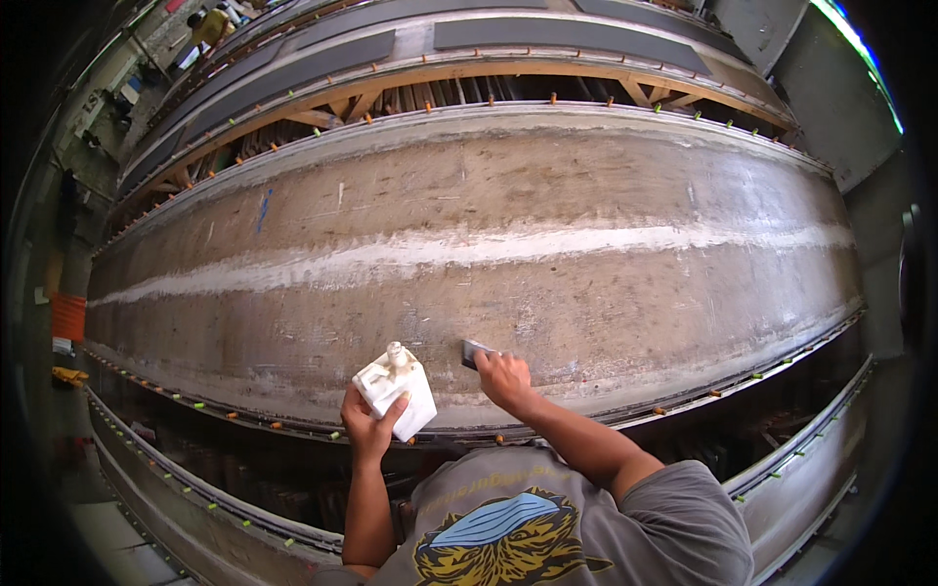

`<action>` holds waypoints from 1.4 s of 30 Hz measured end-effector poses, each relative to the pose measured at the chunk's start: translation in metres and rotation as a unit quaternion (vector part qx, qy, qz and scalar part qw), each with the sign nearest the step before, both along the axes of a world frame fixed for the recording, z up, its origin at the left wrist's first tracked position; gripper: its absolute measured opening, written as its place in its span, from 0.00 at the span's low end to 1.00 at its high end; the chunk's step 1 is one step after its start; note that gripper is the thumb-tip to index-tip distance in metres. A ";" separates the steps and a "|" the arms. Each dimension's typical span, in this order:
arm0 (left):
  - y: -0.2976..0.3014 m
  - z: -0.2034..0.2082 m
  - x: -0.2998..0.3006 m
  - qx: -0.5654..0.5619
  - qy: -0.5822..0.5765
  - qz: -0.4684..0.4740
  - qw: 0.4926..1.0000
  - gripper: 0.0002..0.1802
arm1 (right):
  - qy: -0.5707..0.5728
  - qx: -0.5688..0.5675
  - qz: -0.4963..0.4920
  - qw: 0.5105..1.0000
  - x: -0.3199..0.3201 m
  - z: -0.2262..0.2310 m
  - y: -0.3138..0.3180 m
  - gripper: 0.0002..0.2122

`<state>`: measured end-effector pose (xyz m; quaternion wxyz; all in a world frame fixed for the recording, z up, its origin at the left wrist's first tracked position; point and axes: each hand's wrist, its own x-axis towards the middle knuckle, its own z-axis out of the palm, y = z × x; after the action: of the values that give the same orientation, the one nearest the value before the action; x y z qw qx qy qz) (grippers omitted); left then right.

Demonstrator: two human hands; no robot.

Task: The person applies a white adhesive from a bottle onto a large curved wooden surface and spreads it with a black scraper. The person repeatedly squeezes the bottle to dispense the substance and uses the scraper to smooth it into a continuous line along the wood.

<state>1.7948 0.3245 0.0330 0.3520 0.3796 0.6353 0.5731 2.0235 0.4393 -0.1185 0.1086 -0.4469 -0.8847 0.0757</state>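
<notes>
My left hand (365, 424) is closed round a white plastic jug (414, 398) with a short neck, held tilted above the near edge of a long table (606, 313). To its right, my right hand (505, 379) grips a small dark flat scraper (471, 352). The scraper's blade points away to the left and is at or just over the worn brown tabletop; whether it touches I cannot tell. A rough whitish band (469, 247) runs lengthwise along the middle of the table. My fingers cover the rest of the scraper.
Small orange and green pegs (553, 98) line the table's edges. Beyond it stands another long table carrying dark grey slabs (567, 35) on a wooden frame. A similar table (234, 532) lies behind me. Far left, another person (209, 29) bends over, and an orange object (67, 317) stands nearer.
</notes>
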 end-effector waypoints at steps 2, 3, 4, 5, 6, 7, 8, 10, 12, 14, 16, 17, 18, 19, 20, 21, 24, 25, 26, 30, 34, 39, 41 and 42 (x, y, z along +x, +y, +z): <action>-0.004 0.011 0.009 0.006 -0.006 0.013 1.000 0.30 | 0.027 0.013 -0.008 1.000 -0.006 0.012 0.046 0.11; -0.009 0.011 0.011 0.004 -0.006 0.021 1.000 0.30 | 0.041 0.018 -0.011 0.999 -0.007 0.018 0.073 0.11; -0.012 0.011 0.013 0.002 -0.007 0.026 1.000 0.30 | 0.029 0.022 0.003 0.999 -0.005 0.018 0.106 0.13; -0.015 0.010 0.017 0.000 -0.011 0.030 1.000 0.31 | 0.016 0.027 0.017 0.999 -0.001 0.012 0.126 0.15; -0.017 0.013 0.021 0.000 -0.037 0.034 0.999 0.32 | -0.025 0.069 0.043 0.996 0.001 0.006 0.117 0.17; -0.020 0.012 0.023 0.002 -0.035 0.048 0.998 0.32 | -0.063 0.114 0.068 0.989 0.002 -0.001 0.098 0.18; -0.024 0.010 0.023 0.005 -0.032 0.059 0.998 0.33 | -0.099 0.158 0.090 0.978 0.002 -0.009 0.074 0.20; -0.030 0.007 0.024 0.005 -0.033 0.078 0.996 0.33 | -0.071 0.263 0.143 0.952 0.010 -0.023 0.008 0.22; -0.034 0.005 0.022 0.021 -0.031 0.094 0.995 0.33 | -0.032 0.040 0.171 0.984 -0.001 0.007 -0.024 0.19; -0.040 0.005 0.017 0.019 -0.023 0.090 0.996 0.32 | 0.043 -0.229 0.099 0.967 -0.040 0.058 -0.014 0.16; -0.041 0.004 0.008 0.012 -0.015 0.069 0.997 0.32 | 0.099 -0.331 -0.009 0.938 -0.063 0.056 -0.003 0.17; -0.035 0.011 0.008 0.013 -0.008 0.055 0.998 0.32 | 0.134 -0.337 -0.069 0.929 -0.070 0.035 0.005 0.18; -0.028 0.019 0.008 0.016 -0.002 0.041 0.999 0.32 | 0.166 -0.341 -0.129 0.916 -0.073 0.019 0.013 0.20; -0.026 0.024 0.007 0.015 0.003 0.032 0.999 0.32 | 0.182 -0.344 -0.197 0.900 -0.058 0.010 0.022 0.22; -0.026 0.019 0.003 0.022 0.009 0.028 0.999 0.31 | 0.191 -0.335 -0.247 0.889 -0.032 0.016 0.027 0.22; -0.024 0.020 0.001 0.020 0.010 0.022 1.000 0.30 | 0.164 -0.337 -0.277 0.885 0.004 0.009 0.035 0.24; -0.021 0.020 -0.006 0.016 0.006 0.008 1.000 0.29 | 0.163 -0.275 -0.380 0.868 0.133 0.021 0.049 0.22; -0.016 0.020 -0.008 0.016 0.002 -0.001 1.000 0.29 | 0.174 -0.235 -0.433 0.853 0.177 0.007 0.051 0.21; -0.013 0.021 -0.009 0.017 0.000 -0.006 1.000 0.29 | 0.160 -0.207 -0.443 0.858 0.197 0.017 0.052 0.20; -0.011 0.011 -0.016 0.031 -0.014 -0.016 0.999 0.29 | 0.137 -0.222 -0.350 0.900 0.118 0.073 0.042 0.22; -0.004 0.004 -0.018 0.016 0.003 -0.058 0.998 0.30 | 0.169 -0.317 -0.250 0.899 -0.024 0.034 0.004 0.27; -0.009 0.000 -0.023 0.002 0.037 -0.092 0.995 0.30 | 0.189 -0.300 -0.327 0.876 0.061 0.002 0.031 0.26; -0.009 0.003 -0.018 0.007 0.024 -0.084 0.996 0.29 | 0.264 -0.271 -0.400 0.835 0.175 -0.006 0.041 0.22; -0.004 0.004 -0.013 0.011 0.013 -0.092 0.996 0.29 | 0.201 -0.189 -0.473 0.837 0.252 -0.046 0.039 0.20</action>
<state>1.7820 0.3205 0.0373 0.3908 0.4471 0.5961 0.5404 2.2759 0.4786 -0.1648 0.2202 -0.7974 -0.4934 0.2686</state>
